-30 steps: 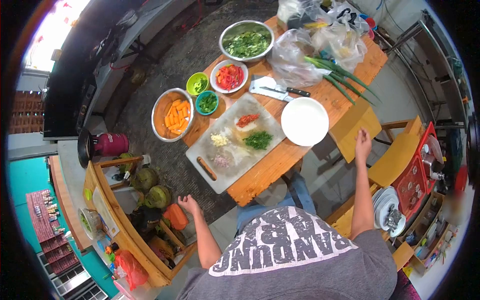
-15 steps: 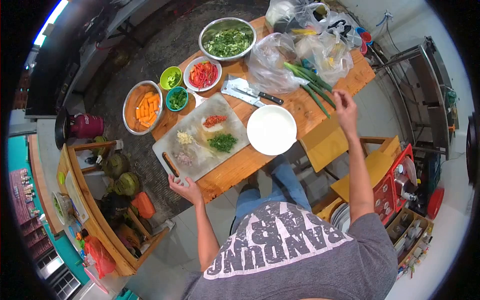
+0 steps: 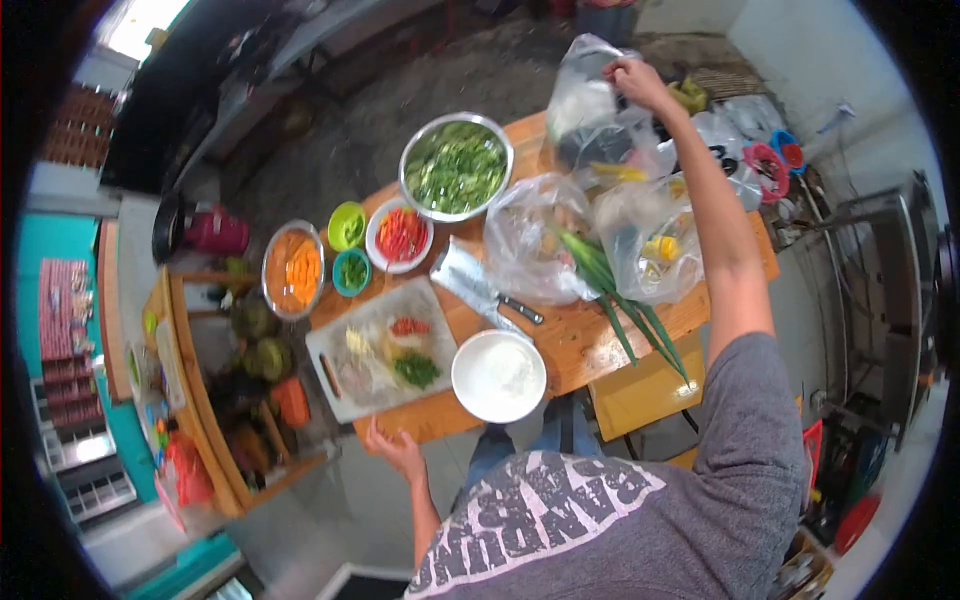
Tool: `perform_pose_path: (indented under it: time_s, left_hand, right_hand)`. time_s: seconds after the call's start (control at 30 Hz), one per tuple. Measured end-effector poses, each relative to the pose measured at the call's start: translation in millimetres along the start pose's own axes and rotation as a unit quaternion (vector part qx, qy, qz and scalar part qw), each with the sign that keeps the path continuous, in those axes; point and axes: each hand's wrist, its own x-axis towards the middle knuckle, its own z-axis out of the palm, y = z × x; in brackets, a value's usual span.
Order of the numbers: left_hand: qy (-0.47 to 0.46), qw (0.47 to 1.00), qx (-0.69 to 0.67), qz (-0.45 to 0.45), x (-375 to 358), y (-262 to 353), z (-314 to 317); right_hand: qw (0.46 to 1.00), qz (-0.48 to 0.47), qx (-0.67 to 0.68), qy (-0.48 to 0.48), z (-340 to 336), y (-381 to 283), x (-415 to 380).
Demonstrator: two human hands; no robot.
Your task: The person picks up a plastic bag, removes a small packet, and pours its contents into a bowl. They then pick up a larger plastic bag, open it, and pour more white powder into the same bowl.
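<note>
My right hand (image 3: 632, 80) is stretched far over the table, its fingers closed on the top of a clear plastic bag (image 3: 585, 85) with something white inside. My left hand (image 3: 396, 450) hangs at the near table edge, fingers apart and empty, just below the cutting board (image 3: 335, 395). On the board lie chopped greens (image 3: 415, 370), chopped red chili (image 3: 409, 327) and small pale piles. Beside it stands a white bowl (image 3: 499, 377) with white contents. A cleaver (image 3: 465, 277) and a knife lie behind the bowl. Spring onions (image 3: 630, 310) rest by the bags.
A steel bowl of cut greens (image 3: 455, 167), a bowl of red slices (image 3: 401, 236), a bowl of carrots (image 3: 295, 270) and two small green bowls stand along the far side. A plastic bag (image 3: 530, 235) sits mid-table. A wooden shelf (image 3: 215, 440) stands left; a yellow stool (image 3: 645, 395) is near right.
My right hand has moved from near the spring onions to the far plastic bag and gripped it. My left hand has come away from the board's corner. The head view has shifted.
</note>
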Motion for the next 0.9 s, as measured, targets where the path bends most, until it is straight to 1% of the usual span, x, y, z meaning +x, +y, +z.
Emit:
perform_pose_path:
  time_s: [0.03, 0.07, 0.1, 0.13, 0.17, 0.2, 0.23, 0.3, 0.33, 0.4, 0.43, 0.47, 0.5, 0.6, 0.67, 0.7, 0.73, 0.77, 0.83, 0.9]
  left_hand:
    - [0.002, 0.982, 0.124, 0.143, -3, -12, -4]
    - [-0.067, 0.991, 0.09, 0.07, -7, -2, -10]
    - [-0.096, 0.994, 0.023, 0.054, -11, 0, -12]
    - [-0.148, 0.989, 0.002, 0.02, -14, -2, -19]
    - [-0.211, 0.968, -0.087, -0.101, -18, 8, -26]
    - [-0.258, 0.943, -0.111, -0.18, -23, 15, -32]
    - [-0.304, 0.909, -0.141, -0.246, -26, 36, -19]
    - [-0.353, 0.873, -0.139, -0.306, -35, 56, -2]
    - [-0.38, 0.851, -0.137, -0.336, -41, 61, 3]
    - [-0.401, 0.824, -0.192, -0.35, -54, 44, 19]
    - [-0.411, 0.81, -0.222, -0.356, -57, 45, 26]
    - [-0.392, 0.803, -0.262, -0.364, -61, 44, 33]
    - [-0.396, 0.802, -0.253, -0.369, -60, 42, 37]
    - [-0.407, 0.794, -0.24, -0.383, -54, 36, 38]
    - [-0.423, 0.782, -0.244, -0.388, -48, 34, 36]
    - [-0.427, 0.776, -0.251, -0.391, -44, 32, 35]
    - [-0.432, 0.769, -0.257, -0.395, -41, 30, 35]
    - [-0.436, 0.763, -0.262, -0.399, -40, 29, 34]
    - [-0.429, 0.771, -0.254, -0.397, -37, 32, 33]
    - [-0.43, 0.776, -0.249, -0.387, -35, 34, 32]
  right_hand:
    - [0.993, 0.021, -0.092, -0.066, 13, 20, 17]
    - [0.985, 0.065, -0.102, -0.121, 19, 29, 19]
    - [0.971, 0.108, -0.116, -0.177, 25, 38, 21]
    - [0.952, 0.147, -0.133, -0.234, 31, 46, 22]
    - [0.943, 0.198, -0.144, -0.227, 36, 45, 18]
    - [0.96, 0.12, -0.213, -0.14, 44, 51, 9]
    - [0.982, 0.102, -0.154, -0.045, 25, 14, -18]
    - [0.985, 0.036, -0.166, -0.03, 24, 13, -29]
    - [0.984, 0.039, -0.169, -0.041, 28, 25, -24]
    - [0.981, 0.045, -0.181, -0.059, 36, 58, -4]
    - [0.982, 0.072, -0.171, -0.039, 37, 66, 2]
    - [0.982, 0.099, -0.16, -0.02, 39, 74, 7]
    - [0.981, 0.125, -0.148, -0.002, 38, 73, 7]
    - [0.961, 0.132, -0.226, -0.084, 26, 66, 1]
    - [0.971, 0.126, -0.193, -0.057, 39, 88, 8]
    - [0.975, 0.125, -0.177, -0.044, 39, 86, 7]
    - [0.978, 0.125, -0.148, -0.078, 35, 85, 7]
    - [0.983, 0.129, -0.095, -0.084, 32, 83, 3]
    - [0.986, 0.138, 0.002, -0.091, 28, 75, 1]
    - [0.973, 0.159, 0.136, -0.097, 28, 69, -4]
